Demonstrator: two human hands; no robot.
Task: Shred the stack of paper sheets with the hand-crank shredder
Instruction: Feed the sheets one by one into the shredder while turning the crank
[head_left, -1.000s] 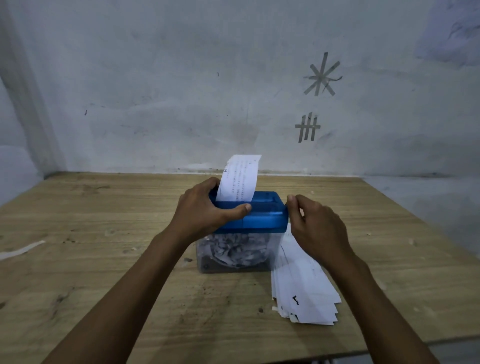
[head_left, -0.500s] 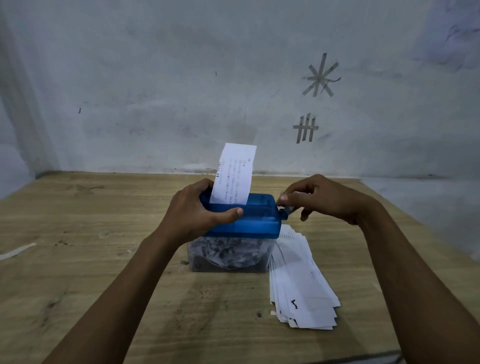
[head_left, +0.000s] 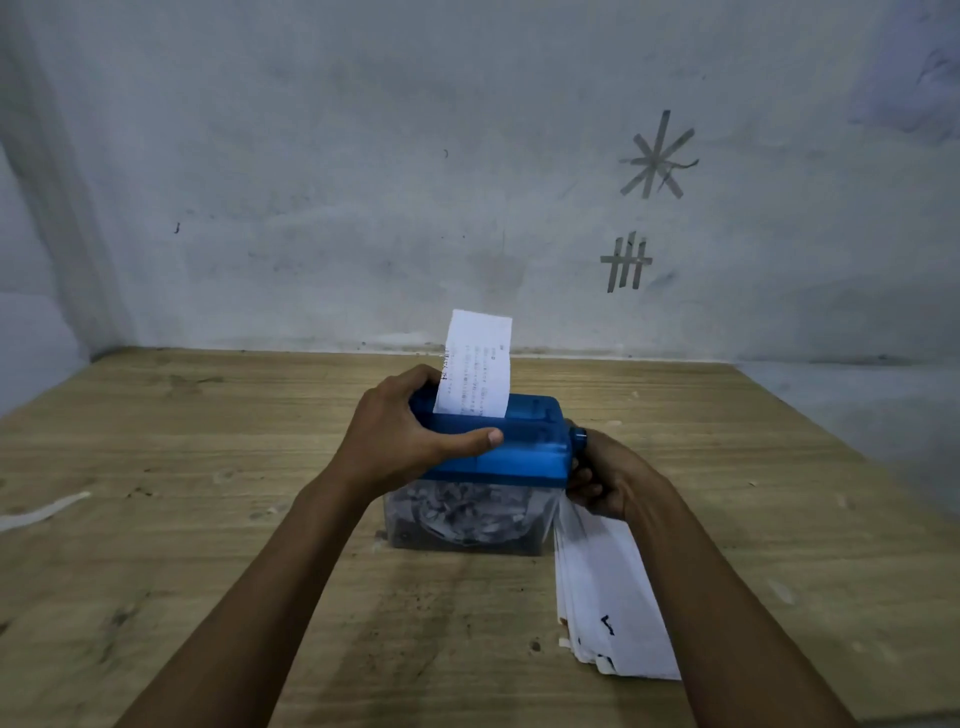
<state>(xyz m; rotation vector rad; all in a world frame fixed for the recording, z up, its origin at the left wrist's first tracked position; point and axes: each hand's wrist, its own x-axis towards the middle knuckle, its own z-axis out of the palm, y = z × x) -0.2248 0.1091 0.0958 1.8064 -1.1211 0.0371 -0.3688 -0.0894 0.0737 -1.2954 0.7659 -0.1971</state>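
Change: the right hand (head_left: 605, 475) sits low beside the shredder's right end, below the hub, where half a second ago it was raised at the top right corner; a second ago it was low again; read as one turn of the crank.
Sheet in slot: a printed sheet (head_left: 477, 364) stands upright in the slot of the blue shredder head (head_left: 511, 441); its height above the lid looks much the same across the three pictures, so feed per turn cannot be judged.
Meaning for task: cranking is under way on one sheet; most of that sheet remains above the slot; judged early in this sheet.
Left hand: left hand (head_left: 402, 434) clamped over the left end of the blue head; thumb laid along the front face, fingers over the back edge; it steadies the unit.
Right hand: fingers curled closed just below the dark crank hub (head_left: 579, 439); the handle itself is hidden inside the fist, presumably gripped.
Bin: clear bin (head_left: 467, 514) beneath the head, holding shreds.
Stack: paper stack (head_left: 613, 608) flat on the wooden table (head_left: 208, 467), touching the bin's right side, partly under the right forearm; many sheets left.
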